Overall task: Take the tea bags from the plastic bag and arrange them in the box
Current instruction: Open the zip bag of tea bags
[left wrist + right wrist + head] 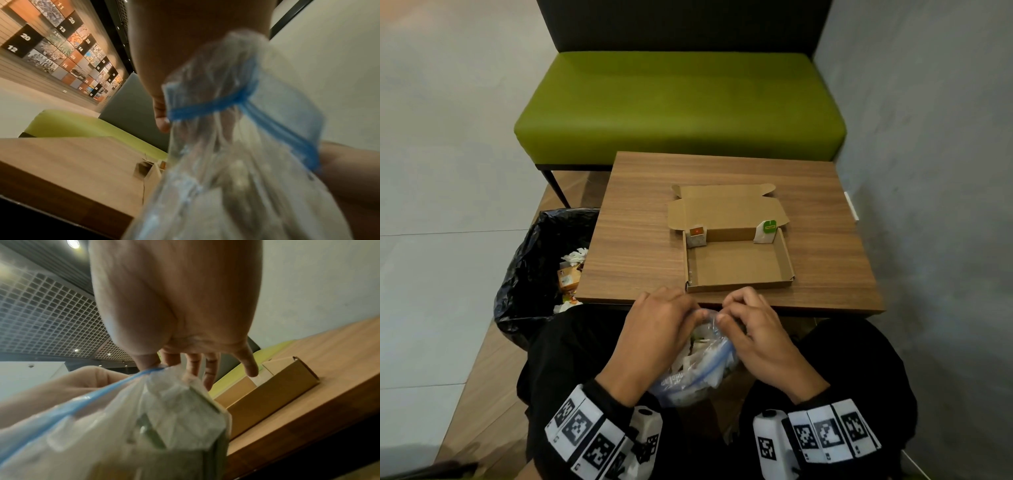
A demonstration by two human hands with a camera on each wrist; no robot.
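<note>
A clear plastic bag [697,363] with a blue zip strip, full of tea bags, rests on my lap below the table's near edge. My left hand [654,329] grips its mouth from the left. My right hand [751,329] pinches the zip strip [141,372] between thumb and forefinger, the other fingers spread. The bag [236,146] fills the left wrist view. An open cardboard box [739,260] lies on the table, lid folded back. A red-tagged tea bag [697,236] stands in its far left corner, a green-tagged tea bag [765,231] in its far right corner.
The small wooden table [640,219] carries only the box. A black-lined waste bin [541,270] with rubbish stands to the table's left. A green bench [681,106] sits beyond the table, and a grey wall [928,171] is close on the right.
</note>
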